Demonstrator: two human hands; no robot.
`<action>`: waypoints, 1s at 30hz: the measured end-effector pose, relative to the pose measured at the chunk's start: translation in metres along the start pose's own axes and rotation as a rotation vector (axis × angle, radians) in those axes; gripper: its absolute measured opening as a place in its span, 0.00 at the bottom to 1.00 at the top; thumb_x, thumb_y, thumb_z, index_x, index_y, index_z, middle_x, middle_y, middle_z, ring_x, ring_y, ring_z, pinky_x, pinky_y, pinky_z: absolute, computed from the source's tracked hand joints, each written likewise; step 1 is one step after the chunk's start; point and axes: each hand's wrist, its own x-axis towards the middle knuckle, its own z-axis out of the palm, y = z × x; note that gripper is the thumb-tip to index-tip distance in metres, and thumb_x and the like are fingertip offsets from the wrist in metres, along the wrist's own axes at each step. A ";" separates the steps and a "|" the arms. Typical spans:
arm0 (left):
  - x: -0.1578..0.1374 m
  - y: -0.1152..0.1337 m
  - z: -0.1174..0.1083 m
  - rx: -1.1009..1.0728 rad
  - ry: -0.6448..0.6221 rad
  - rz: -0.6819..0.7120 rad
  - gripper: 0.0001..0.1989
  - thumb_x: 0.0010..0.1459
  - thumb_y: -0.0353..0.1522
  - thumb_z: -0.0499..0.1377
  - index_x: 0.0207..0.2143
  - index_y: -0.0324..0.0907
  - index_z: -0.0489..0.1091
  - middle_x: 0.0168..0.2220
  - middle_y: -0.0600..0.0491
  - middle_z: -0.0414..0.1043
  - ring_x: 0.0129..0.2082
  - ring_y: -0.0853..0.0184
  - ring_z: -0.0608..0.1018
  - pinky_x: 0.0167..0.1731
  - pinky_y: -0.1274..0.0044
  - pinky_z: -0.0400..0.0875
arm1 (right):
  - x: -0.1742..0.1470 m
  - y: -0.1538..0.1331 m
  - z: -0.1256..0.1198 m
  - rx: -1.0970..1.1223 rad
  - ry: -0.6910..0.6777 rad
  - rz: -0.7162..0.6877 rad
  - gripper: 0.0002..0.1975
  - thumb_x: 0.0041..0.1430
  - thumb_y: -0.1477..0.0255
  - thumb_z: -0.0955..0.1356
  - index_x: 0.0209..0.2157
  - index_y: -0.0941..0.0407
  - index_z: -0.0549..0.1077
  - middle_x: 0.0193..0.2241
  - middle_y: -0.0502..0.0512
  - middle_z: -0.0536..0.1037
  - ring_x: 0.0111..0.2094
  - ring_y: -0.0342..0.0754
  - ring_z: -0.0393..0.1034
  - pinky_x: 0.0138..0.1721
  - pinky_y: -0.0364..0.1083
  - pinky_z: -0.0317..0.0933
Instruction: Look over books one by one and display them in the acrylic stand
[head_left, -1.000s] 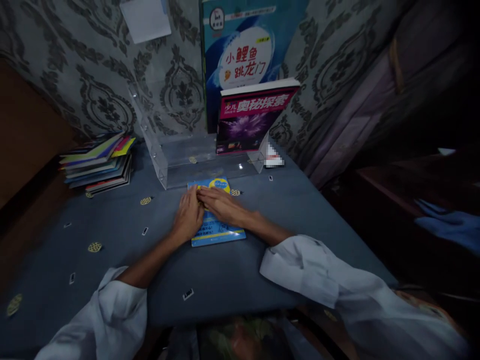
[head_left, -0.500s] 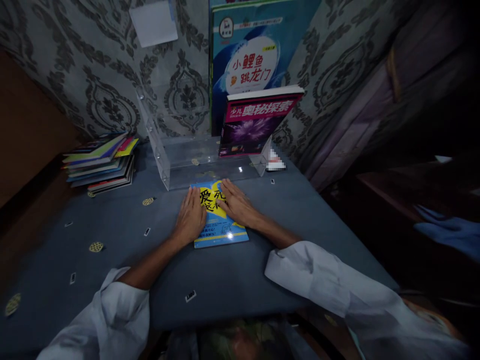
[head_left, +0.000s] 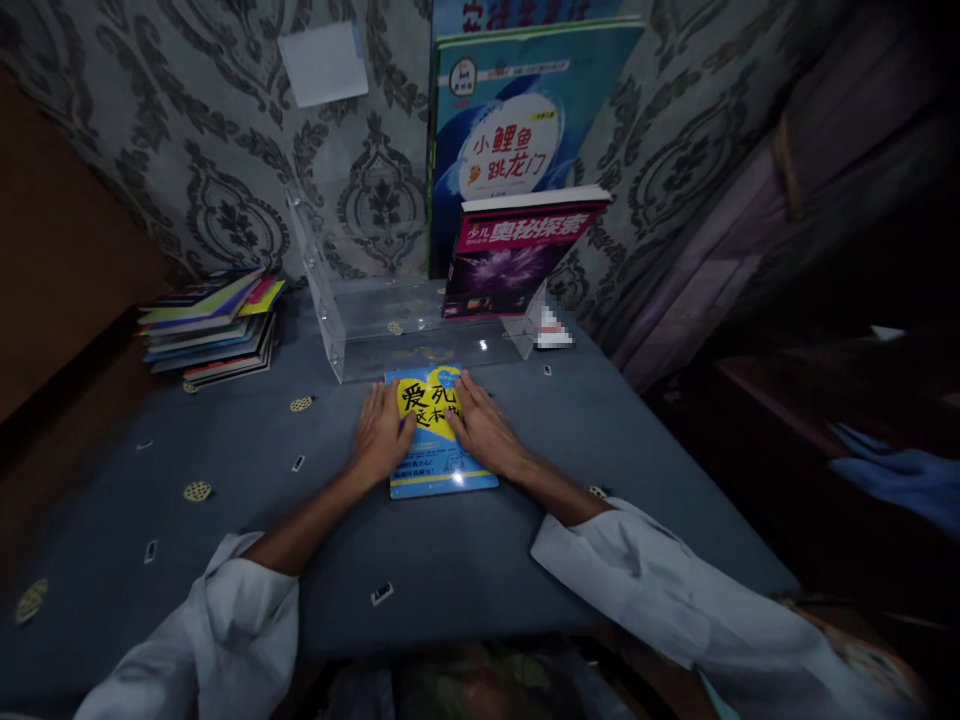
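A blue and yellow book (head_left: 435, 445) with large black characters lies face up on the table, just in front of the clear stand. Along its left edge rests my left hand (head_left: 384, 432), fingers stretched forward and thumb over the cover. My right hand (head_left: 486, 430) lies flat at the right edge in much the same way, its thumb also on the cover. Both hands touch the book without wrapping round it.
The clear acrylic stand (head_left: 337, 330) holds a pink and purple book (head_left: 510, 265) and taller blue-green books (head_left: 517, 120) behind it. At the left is a pile of thin books (head_left: 214, 325). A dark grey cloth (head_left: 450, 570) covers the table; a patterned wall hangs behind.
My right hand has shifted outward from the cover to the book's right edge, uncovering more of the title. My left hand stays at the left edge. The view has moved slightly.
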 end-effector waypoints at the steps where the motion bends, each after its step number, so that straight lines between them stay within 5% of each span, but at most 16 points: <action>1: 0.001 0.000 -0.002 -0.065 -0.001 -0.012 0.30 0.63 0.36 0.53 0.65 0.33 0.55 0.65 0.32 0.60 0.68 0.47 0.59 0.65 0.52 0.52 | -0.001 0.000 0.000 0.007 0.003 0.001 0.34 0.70 0.60 0.57 0.69 0.66 0.54 0.70 0.72 0.52 0.70 0.62 0.49 0.68 0.64 0.48; 5: 0.007 0.002 -0.006 -0.454 0.018 -0.092 0.30 0.64 0.36 0.54 0.66 0.39 0.52 0.65 0.39 0.61 0.66 0.55 0.65 0.65 0.60 0.59 | -0.004 0.003 0.000 0.050 0.036 -0.005 0.34 0.70 0.61 0.58 0.70 0.62 0.50 0.71 0.68 0.51 0.71 0.61 0.47 0.68 0.64 0.48; 8: 0.011 0.006 -0.007 -0.787 0.101 -0.321 0.27 0.64 0.34 0.55 0.64 0.43 0.54 0.63 0.43 0.66 0.62 0.60 0.71 0.60 0.65 0.67 | -0.007 0.003 -0.001 0.079 0.046 -0.005 0.34 0.70 0.61 0.57 0.71 0.63 0.49 0.71 0.68 0.49 0.71 0.60 0.45 0.69 0.62 0.48; 11: 0.016 0.011 -0.008 -1.079 0.155 -0.584 0.19 0.60 0.32 0.59 0.54 0.41 0.66 0.50 0.45 0.78 0.52 0.58 0.80 0.51 0.66 0.76 | -0.008 0.002 -0.003 0.119 0.034 -0.003 0.34 0.71 0.61 0.57 0.70 0.64 0.49 0.71 0.69 0.49 0.72 0.59 0.43 0.70 0.61 0.47; 15: 0.020 0.016 -0.012 -1.302 0.091 -0.691 0.05 0.57 0.29 0.62 0.37 0.37 0.73 0.34 0.45 0.81 0.43 0.54 0.83 0.45 0.64 0.80 | -0.007 0.003 -0.002 0.206 0.056 -0.018 0.33 0.71 0.61 0.56 0.71 0.60 0.48 0.71 0.66 0.50 0.71 0.57 0.45 0.70 0.62 0.45; 19: 0.022 0.021 -0.021 -1.372 0.103 -0.683 0.04 0.56 0.28 0.64 0.34 0.36 0.73 0.33 0.44 0.81 0.42 0.54 0.84 0.46 0.63 0.80 | -0.003 0.003 -0.004 0.263 0.112 0.035 0.34 0.70 0.60 0.57 0.71 0.61 0.49 0.70 0.67 0.54 0.71 0.59 0.47 0.68 0.64 0.47; 24: 0.026 0.031 -0.036 -1.390 0.056 -0.562 0.06 0.58 0.30 0.63 0.38 0.35 0.73 0.35 0.44 0.81 0.42 0.57 0.84 0.47 0.65 0.79 | 0.007 -0.007 -0.019 0.728 0.070 0.120 0.31 0.66 0.54 0.62 0.65 0.54 0.62 0.54 0.62 0.78 0.53 0.60 0.75 0.52 0.61 0.71; 27: 0.031 0.041 -0.051 -1.363 0.033 -0.398 0.12 0.57 0.34 0.65 0.42 0.37 0.74 0.40 0.45 0.81 0.44 0.58 0.83 0.49 0.66 0.78 | 0.018 -0.018 -0.040 1.002 0.002 0.083 0.31 0.61 0.49 0.67 0.58 0.54 0.68 0.45 0.59 0.82 0.41 0.56 0.80 0.41 0.56 0.76; 30: 0.038 0.049 -0.076 -1.254 0.028 -0.114 0.19 0.57 0.41 0.66 0.47 0.41 0.73 0.44 0.47 0.81 0.48 0.58 0.81 0.52 0.67 0.76 | 0.029 -0.031 -0.068 0.969 0.112 -0.040 0.28 0.58 0.50 0.70 0.53 0.53 0.71 0.45 0.59 0.82 0.42 0.55 0.79 0.44 0.55 0.75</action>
